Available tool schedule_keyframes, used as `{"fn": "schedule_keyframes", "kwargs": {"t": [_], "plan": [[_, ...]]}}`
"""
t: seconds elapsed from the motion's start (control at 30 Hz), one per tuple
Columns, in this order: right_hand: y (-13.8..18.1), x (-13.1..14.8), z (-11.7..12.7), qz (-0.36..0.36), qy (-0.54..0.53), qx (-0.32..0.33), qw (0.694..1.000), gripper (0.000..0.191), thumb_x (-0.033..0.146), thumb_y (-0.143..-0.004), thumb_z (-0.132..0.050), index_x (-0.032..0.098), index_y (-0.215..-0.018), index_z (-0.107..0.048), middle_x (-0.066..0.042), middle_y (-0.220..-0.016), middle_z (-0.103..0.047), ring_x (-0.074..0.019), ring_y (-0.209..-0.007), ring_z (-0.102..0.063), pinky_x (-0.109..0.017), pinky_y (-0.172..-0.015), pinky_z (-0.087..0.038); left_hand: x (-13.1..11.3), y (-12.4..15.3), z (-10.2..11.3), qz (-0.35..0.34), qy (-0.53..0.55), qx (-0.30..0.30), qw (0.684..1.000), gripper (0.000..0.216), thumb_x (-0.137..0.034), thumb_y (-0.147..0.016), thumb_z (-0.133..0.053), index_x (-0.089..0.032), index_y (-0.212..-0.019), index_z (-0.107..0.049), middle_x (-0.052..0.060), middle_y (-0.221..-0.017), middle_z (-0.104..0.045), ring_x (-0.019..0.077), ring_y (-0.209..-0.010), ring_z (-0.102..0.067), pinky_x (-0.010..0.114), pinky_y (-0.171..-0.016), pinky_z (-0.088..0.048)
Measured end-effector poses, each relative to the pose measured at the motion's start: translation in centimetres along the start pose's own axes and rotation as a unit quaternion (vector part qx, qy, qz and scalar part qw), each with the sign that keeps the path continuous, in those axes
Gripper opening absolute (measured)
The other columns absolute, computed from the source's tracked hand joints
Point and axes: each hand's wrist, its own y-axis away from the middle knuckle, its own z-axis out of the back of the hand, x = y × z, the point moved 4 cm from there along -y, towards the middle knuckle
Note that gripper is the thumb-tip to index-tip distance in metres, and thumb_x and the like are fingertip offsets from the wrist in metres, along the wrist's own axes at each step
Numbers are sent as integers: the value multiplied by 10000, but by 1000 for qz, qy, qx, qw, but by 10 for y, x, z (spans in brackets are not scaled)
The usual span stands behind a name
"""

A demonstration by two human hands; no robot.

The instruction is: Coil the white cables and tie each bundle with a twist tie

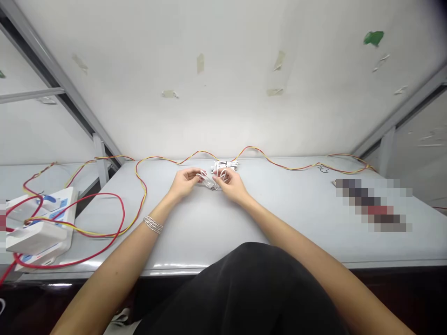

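Both my hands meet over the middle of a grey table [286,218]. My left hand [184,182] pinches a thin white cable [208,182] between thumb and fingers. My right hand [232,183] is closed on the same cable, loops of it showing between its fingers. Just beyond the hands lies a small coiled bundle of white cable [225,164] on the table. A silver bracelet [152,224] sits on my left wrist.
A red and yellow wire [139,186] snakes along the table's back edge and loops down the left side. White boxes [38,228] stand at the far left, wrapped by red wire. A blurred patch [373,204] lies at the right. A white wall rises behind.
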Motion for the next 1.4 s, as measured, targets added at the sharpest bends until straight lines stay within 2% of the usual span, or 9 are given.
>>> {"fn": "schedule_keyframes", "kwargs": {"t": [0.17, 0.37, 0.6, 0.8, 1.1, 1.3, 1.4], "plan": [[3, 6, -3, 20, 12, 30, 999, 355, 522, -796, -744, 204, -947, -704, -70, -995, -691, -156, -727, -584, -335, -712, -529, -4, 3, -2, 36, 14, 5, 999, 410, -434, -659, -906, -124, -894, -779, 102, -941, -796, 214, -836, -730, 361, -794, -621], [4, 8, -2, 31, 27, 34, 999, 346, 461, -735, -817, 217, -943, -689, -46, -992, -678, -141, -702, -559, -341, -744, -527, -7, 7, -4, 52, 28, 9, 998, 457, -450, -632, -935, -130, -925, -790, 97, -924, -796, 223, -834, -741, 379, -798, -645], [4, 8, -3, 38, 38, 36, 998, 262, 400, -770, -794, 221, -904, -657, -33, -942, -668, -160, -764, -582, -314, -717, -506, -8, 10, -9, 60, 21, 37, 997, 452, -523, -655, -922, -127, -836, -800, 110, -949, -794, 252, -860, -763, 452, -899, -654], [5, 7, -3, 42, 50, 33, 997, 220, 388, -801, -749, 218, -885, -638, -38, -937, -664, -157, -746, -577, -320, -724, -502, 0, 8, -5, 86, 31, 31, 995, 586, -605, -660, -898, -132, -996, -815, 132, -923, -811, 304, -906, -787, 496, -928, -638], [4, 6, -3, 55, 40, 26, 997, 230, 399, -807, -741, 206, -879, -638, -32, -913, -638, -136, -698, -550, -317, -727, -500, 6, 5, -3, 71, 35, 27, 997, 667, -645, -714, -859, -110, -1103, -777, 127, -941, -805, 297, -860, -782, 483, -902, -629], [4, 4, -4, 62, 41, 18, 997, 238, 390, -806, -757, 197, -859, -629, -17, -876, -604, -119, -652, -508, -313, -692, -484, 6, 4, -10, 62, 38, 49, 996, 709, -642, -684, -874, -107, -1139, -775, 144, -1039, -808, 319, -966, -775, 528, -1015, -589], [4, 3, -3, 59, 47, 19, 997, 248, 389, -805, -765, 193, -839, -616, -19, -868, -599, -122, -657, -510, -313, -676, -472, 4, 4, -13, 47, 27, 71, 996, 683, -613, -719, -850, -113, -1178, -776, 149, -1092, -803, 315, -1025, -760, 527, -1047, -569]]}}
